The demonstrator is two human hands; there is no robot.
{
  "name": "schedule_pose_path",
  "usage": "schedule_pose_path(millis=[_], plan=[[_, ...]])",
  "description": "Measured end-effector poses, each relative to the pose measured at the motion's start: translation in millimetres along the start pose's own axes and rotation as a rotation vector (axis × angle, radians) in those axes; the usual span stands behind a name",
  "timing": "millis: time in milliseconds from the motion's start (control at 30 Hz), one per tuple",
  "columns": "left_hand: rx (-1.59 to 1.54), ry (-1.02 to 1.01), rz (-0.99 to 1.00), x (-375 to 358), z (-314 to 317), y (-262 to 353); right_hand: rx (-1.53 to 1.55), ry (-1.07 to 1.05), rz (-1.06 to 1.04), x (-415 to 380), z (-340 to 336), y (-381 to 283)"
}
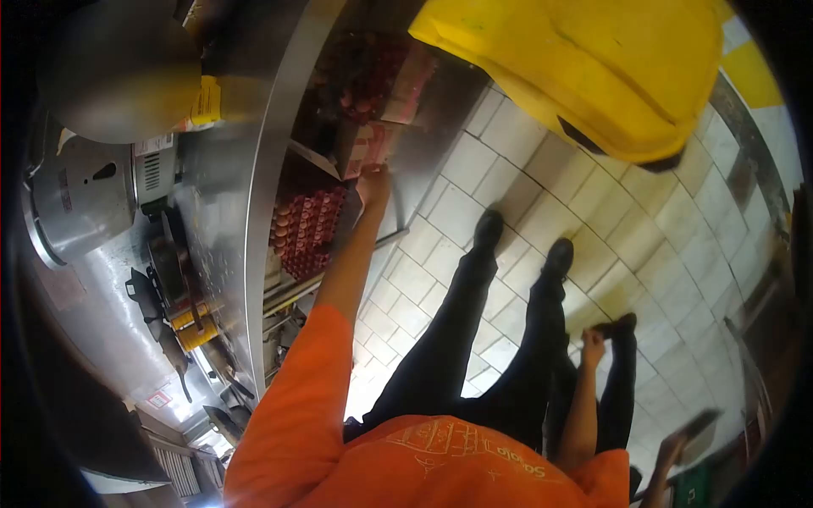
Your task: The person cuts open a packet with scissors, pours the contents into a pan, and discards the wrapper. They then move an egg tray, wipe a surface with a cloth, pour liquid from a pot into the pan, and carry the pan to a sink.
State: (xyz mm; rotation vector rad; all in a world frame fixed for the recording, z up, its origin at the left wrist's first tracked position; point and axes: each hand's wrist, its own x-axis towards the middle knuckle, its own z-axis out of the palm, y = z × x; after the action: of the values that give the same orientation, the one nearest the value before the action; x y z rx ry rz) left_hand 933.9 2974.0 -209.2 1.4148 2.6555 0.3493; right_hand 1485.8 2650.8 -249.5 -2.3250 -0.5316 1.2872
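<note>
My left hand (373, 184) reaches under the steel counter, its fingers closed at the near edge of a cardboard box (369, 146) with reddish print. Just below that hand, reddish egg trays (306, 230) filled with eggs sit on the shelf. More egg trays (368, 80) lie further along, in shadow. My right hand (593, 345) hangs low at my side with its fingers curled in. Whether it holds anything small is hidden; a dark shoe shows right behind it.
A big yellow plastic container (593, 68) stands ahead on the tiled floor (440, 254). Knives (157, 317) and a metal appliance (85, 203) rest on the steel counter (229, 212) at left. Close on my right is another person, whose hand (671, 450) holds a dark flat object (701, 423).
</note>
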Motion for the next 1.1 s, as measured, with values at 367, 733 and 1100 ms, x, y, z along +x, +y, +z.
schedule_pose_path(millis=[367, 733, 1100], plan=[[-0.023, 0.301, -0.111, 176.0, -6.6, 3.5, -0.08, 0.022, 0.235, -67.4, 57.4, 27.9], [0.172, 0.072, -0.273, 190.2, -14.7, 18.3, -0.261, -0.023, 0.266, -71.2, 23.6, 41.4], [0.186, 0.361, 0.105, 222.7, -19.0, -23.4, -0.137, -0.068, 0.306, -57.5, 23.6, 26.0]])
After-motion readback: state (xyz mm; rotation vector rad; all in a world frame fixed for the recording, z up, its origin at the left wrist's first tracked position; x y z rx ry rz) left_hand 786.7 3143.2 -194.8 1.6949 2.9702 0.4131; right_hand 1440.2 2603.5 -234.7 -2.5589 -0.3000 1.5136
